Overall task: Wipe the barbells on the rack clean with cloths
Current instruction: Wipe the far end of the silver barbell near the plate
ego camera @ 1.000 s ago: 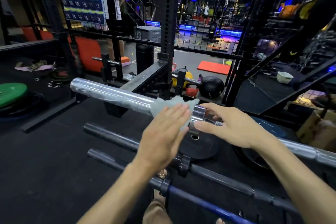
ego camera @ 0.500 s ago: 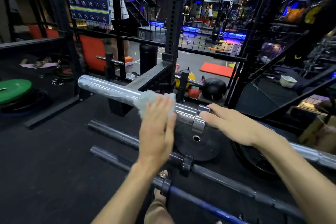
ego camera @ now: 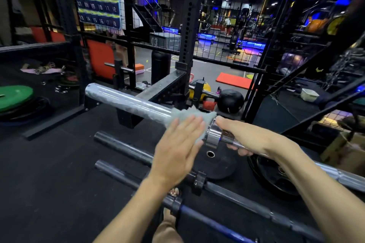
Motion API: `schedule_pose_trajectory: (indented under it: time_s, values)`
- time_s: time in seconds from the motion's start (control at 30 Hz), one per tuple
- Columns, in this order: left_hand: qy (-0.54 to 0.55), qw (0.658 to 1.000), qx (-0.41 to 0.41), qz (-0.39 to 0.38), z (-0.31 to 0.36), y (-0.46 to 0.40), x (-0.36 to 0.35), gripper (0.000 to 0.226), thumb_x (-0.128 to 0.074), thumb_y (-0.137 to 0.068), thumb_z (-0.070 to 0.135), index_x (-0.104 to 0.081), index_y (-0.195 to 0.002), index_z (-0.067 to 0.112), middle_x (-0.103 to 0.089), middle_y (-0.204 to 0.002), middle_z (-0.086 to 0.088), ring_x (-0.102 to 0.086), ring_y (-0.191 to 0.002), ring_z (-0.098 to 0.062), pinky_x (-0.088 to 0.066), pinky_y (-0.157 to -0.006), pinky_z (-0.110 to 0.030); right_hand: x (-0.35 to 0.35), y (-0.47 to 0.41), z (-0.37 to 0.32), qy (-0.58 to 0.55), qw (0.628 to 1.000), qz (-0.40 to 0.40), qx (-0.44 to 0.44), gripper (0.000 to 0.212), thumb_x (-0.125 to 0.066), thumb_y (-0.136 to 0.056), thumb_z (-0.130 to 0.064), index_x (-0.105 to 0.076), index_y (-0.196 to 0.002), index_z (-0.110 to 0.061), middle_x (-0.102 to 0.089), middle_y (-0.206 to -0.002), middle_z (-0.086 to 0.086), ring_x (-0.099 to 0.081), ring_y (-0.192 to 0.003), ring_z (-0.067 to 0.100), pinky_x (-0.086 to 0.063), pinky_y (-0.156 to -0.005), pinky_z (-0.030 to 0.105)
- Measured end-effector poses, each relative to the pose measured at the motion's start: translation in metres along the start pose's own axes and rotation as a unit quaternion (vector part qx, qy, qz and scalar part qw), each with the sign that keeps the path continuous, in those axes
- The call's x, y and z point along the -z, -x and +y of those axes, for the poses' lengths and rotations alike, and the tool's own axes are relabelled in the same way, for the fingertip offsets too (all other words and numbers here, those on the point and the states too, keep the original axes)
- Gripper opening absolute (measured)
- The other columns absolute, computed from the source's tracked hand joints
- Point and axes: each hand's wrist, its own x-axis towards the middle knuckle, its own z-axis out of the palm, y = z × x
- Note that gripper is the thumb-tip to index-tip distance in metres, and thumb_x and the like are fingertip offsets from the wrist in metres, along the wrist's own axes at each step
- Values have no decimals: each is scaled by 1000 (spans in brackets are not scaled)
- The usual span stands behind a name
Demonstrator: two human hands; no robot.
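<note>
- Cloth (ego camera: 186,119) lies on our top barbell (ego camera: 126,102), just left of its collar (ego camera: 212,134).
- Our left hand (ego camera: 177,148) presses it with straight fingers.
- Our right hand (ego camera: 248,136) grasps the bar just right of the collar.
- Two dark bars (ego camera: 122,147) lie below it.

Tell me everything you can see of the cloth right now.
The cloth is pale grey-green, fluffy, with ragged edges. It is draped over the silver barbell's sleeve, right next to the shiny collar. The left hand presses it flat against the sleeve with straight fingers, hiding most of it. The right hand grips the bar just beyond the collar, apart from the cloth.
</note>
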Motion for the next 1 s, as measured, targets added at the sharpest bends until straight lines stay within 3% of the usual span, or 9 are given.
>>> schedule_pose_trajectory:
  time_s: [0.17,0.23,0.3,0.4,0.5,0.6,0.73,0.87,1.0]
  values:
    - [36,981,185,40,-18,-7,13,41,-43,-109,25,-54,-146,11,-46,-156,2,-34,-150,-10,-24,-125,-49,0,-1,1,-8,999,-1,-33,45,-20,-90,-86,-46,-85,-50,-50,-69,5,-39,-47,17,-35,-50,28]
    - [50,989,141,9,-3,-8,7,42,-42,-109,26,-55,-145,11,-48,-155,2,-35,-149,-10,-22,-126,-44,-2,2,-1,49,999,21,-10,45,-20,-89,-86,-48,-95,-51,-58,-74,3,-48,-51,17,-44,-55,31]
    - [52,994,93,-9,-2,-10,8,42,-42,-109,27,-57,-144,11,-51,-153,2,-37,-148,-9,-23,-126,-41,-5,8,2,117,990,53,56,54,-35,-85,-86,-44,-120,-46,-66,-94,-9,-63,-70,12,-52,-66,33]
    - [65,994,92,-11,4,-10,6,43,-41,-109,29,-53,-146,11,-47,-156,1,-34,-150,-10,-23,-126,-43,-9,15,9,208,963,110,133,78,-58,-74,-85,-38,-136,-41,-58,-110,-25,-59,-95,2,-48,-83,34]
    - [43,998,28,-31,19,11,-9,45,-47,-108,23,-47,-150,8,-41,-160,-4,-31,-152,-17,-26,-125,-47,-8,10,16,190,964,100,157,82,-54,-74,-88,-40,-139,-40,-64,-118,-20,-62,-102,3,-51,-93,40]
    - [-42,999,-33,3,-11,12,-3,43,-47,-107,20,-50,-148,8,-44,-158,-4,-35,-150,-19,-31,-121,-52,-4,6,15,162,972,74,151,71,-55,-79,-85,-45,-132,-39,-66,-113,-15,-63,-91,-2,-53,-86,35]
    - [35,993,106,36,18,-1,-11,43,-45,-108,19,-47,-150,8,-42,-159,-3,-32,-151,-19,-26,-123,-53,2,2,9,89,989,18,112,55,-58,-85,-76,-52,-124,-38,-68,-102,-7,-59,-57,0,-49,-63,27]
    - [-44,999,-20,14,-11,1,4,40,-49,-106,16,-53,-146,12,-50,-153,-1,-42,-146,-16,-34,-118,-53,2,0,9,60,994,6,91,71,-53,-73,-90,-51,-127,-43,-68,-96,-3,-58,-60,10,-49,-60,31]
    - [-21,987,138,74,-12,-6,5,40,-49,-107,19,-53,-146,11,-47,-155,-3,-37,-149,-17,-27,-123,-52,3,1,11,44,996,0,74,67,-51,-73,-92,-53,-118,-41,-67,-84,6,-55,-61,13,-48,-60,33]
